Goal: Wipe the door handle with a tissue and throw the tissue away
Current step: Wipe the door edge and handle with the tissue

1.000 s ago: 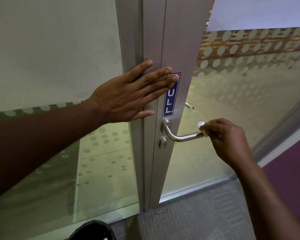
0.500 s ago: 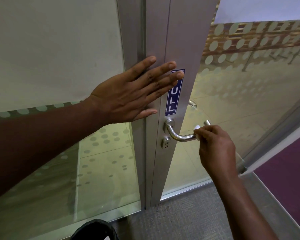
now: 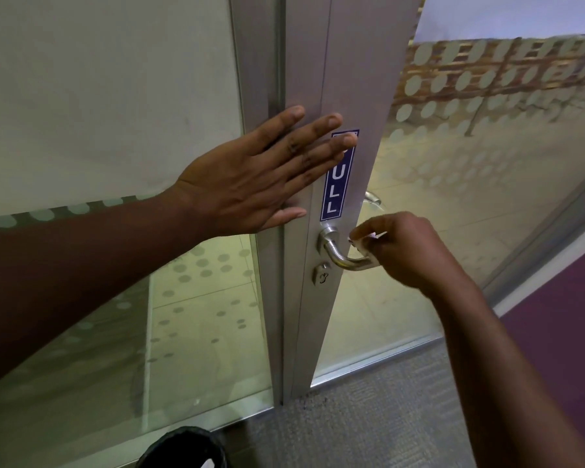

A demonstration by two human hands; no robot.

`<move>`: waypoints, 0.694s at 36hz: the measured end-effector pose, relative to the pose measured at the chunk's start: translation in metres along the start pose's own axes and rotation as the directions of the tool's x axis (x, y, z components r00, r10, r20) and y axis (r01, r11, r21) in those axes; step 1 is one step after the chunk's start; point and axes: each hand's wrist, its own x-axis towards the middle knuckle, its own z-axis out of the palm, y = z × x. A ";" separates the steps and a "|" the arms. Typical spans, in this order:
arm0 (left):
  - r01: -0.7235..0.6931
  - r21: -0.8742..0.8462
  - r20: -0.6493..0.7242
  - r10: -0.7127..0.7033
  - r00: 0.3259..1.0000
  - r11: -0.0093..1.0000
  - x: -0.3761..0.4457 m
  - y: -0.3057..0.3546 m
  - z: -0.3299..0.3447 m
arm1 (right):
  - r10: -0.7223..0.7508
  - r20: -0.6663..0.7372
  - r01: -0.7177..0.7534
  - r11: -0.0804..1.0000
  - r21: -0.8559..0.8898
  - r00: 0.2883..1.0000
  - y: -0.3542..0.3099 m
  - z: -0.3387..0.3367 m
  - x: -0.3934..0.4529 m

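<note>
A curved silver door handle (image 3: 338, 253) sticks out from the metal door frame (image 3: 358, 96), just below a blue PULL sticker (image 3: 335, 197). My right hand (image 3: 406, 251) is closed around the handle's bar near its bend, pinching a small white tissue (image 3: 363, 238) against the metal; only a sliver of tissue shows between the fingers. My left hand (image 3: 260, 177) lies flat and spread on the frame, fingertips over the top of the sticker, holding nothing.
A keyhole (image 3: 322, 278) sits under the handle. The rim of a black bin (image 3: 183, 447) shows at the bottom edge, left of centre. Frosted glass panels (image 3: 487, 163) flank the frame. Grey carpet (image 3: 368, 427) covers the floor, with a purple strip (image 3: 561, 315) to the right.
My right hand with the tissue has slid left along the handle, from its free end to near the bend. My left hand has stayed pressed on the frame.
</note>
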 end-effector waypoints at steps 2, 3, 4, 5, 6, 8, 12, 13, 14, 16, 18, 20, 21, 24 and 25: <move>0.003 0.004 0.006 -0.003 1.000 1.000 0.000 0.000 -0.001 | -0.024 0.100 0.030 0.998 -0.059 0.995 0.000 -0.005 0.011; 0.004 0.001 0.010 -0.004 1.000 1.000 0.000 -0.001 -0.002 | -0.046 0.139 0.058 0.994 -0.087 0.989 -0.001 -0.005 0.016; 0.003 -0.002 0.013 -0.003 1.000 1.000 0.000 -0.001 -0.002 | -0.069 0.173 0.090 0.990 -0.113 0.982 -0.004 -0.005 0.020; 0.003 -0.004 0.015 -0.003 1.000 1.000 0.000 -0.001 -0.003 | -0.092 0.202 0.121 0.983 -0.136 0.975 -0.006 -0.003 0.022; 0.003 -0.007 0.017 -0.003 1.000 1.000 0.000 -0.001 -0.003 | -0.112 0.227 0.150 0.976 -0.158 0.967 -0.009 -0.001 0.025; 0.007 -0.010 0.020 -0.007 1.000 1.000 -0.001 -0.001 -0.003 | -0.144 0.259 0.200 0.959 -0.201 0.955 -0.012 0.004 0.027; 0.010 -0.004 0.027 -0.010 1.000 1.000 0.000 -0.001 -0.003 | -0.181 0.269 0.255 0.928 -0.273 0.946 -0.012 0.004 0.025; 0.010 -0.006 0.030 -0.010 1.000 1.000 0.000 -0.001 -0.002 | -0.192 0.277 0.273 0.917 -0.292 0.942 -0.012 0.002 0.023; 0.011 -0.008 0.031 -0.011 0.999 1.000 0.001 0.000 -0.002 | -0.202 0.287 0.290 0.906 -0.308 0.937 -0.011 0.001 0.020; 0.015 -0.021 0.030 -0.014 0.999 1.000 0.001 -0.001 -0.002 | -0.208 0.308 0.312 0.887 -0.340 0.928 -0.009 -0.004 0.014; 0.018 -0.035 0.025 -0.017 1.000 0.999 0.001 -0.001 -0.001 | -0.212 0.316 0.330 0.860 -0.390 0.925 -0.006 -0.009 0.009; 0.018 -0.038 0.022 -0.017 1.000 0.999 0.001 -0.001 -0.001 | -0.254 0.298 0.365 0.831 -0.420 0.920 -0.006 -0.010 0.006; 0.018 -0.037 0.022 -0.017 1.000 0.999 0.001 -0.001 -0.001 | -0.291 0.276 0.388 0.816 -0.428 0.916 -0.008 -0.009 0.005; 0.015 -0.028 0.028 -0.015 1.000 1.000 0.001 -0.001 -0.002 | -0.425 0.202 0.468 0.753 -0.462 0.883 -0.016 0.005 0.004; 0.013 -0.026 0.031 -0.012 0.999 1.000 0.000 0.000 -0.002 | -0.449 0.201 0.487 0.731 -0.478 0.871 -0.019 0.011 0.004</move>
